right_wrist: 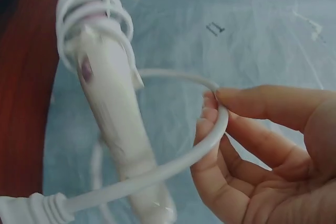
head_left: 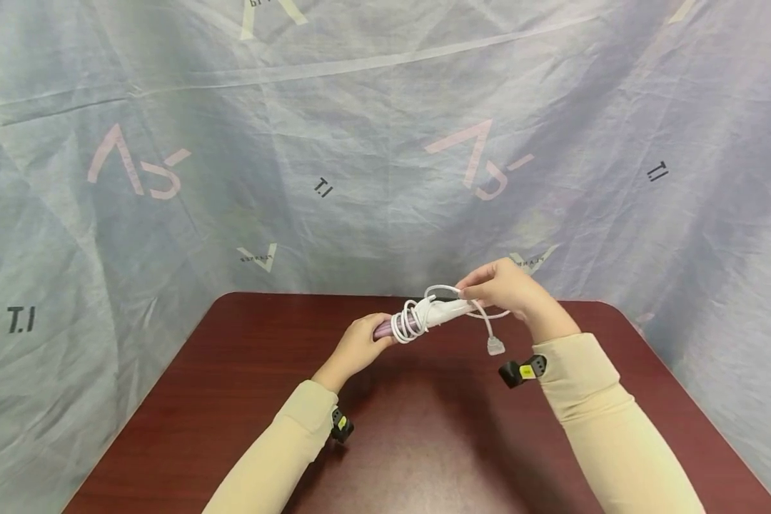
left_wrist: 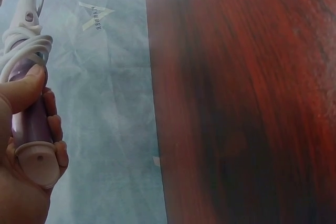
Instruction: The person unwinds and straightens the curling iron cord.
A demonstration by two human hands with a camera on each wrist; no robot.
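Note:
A hair curling iron with a white handle and purple barrel is held up over the table. My left hand grips the barrel, thumb lying along it near the white end cap. Several loops of white cord are wound around the iron where handle and barrel meet. Beside the far end of the handle, my right hand pinches a loose curve of the cord between thumb and fingers. From there the plug dangles. A small switch shows on the handle.
Below the hands lies a dark red-brown wooden table with rounded far corners. A grey printed cloth hangs behind it and along both sides. Small black cameras are strapped at both cuffs.

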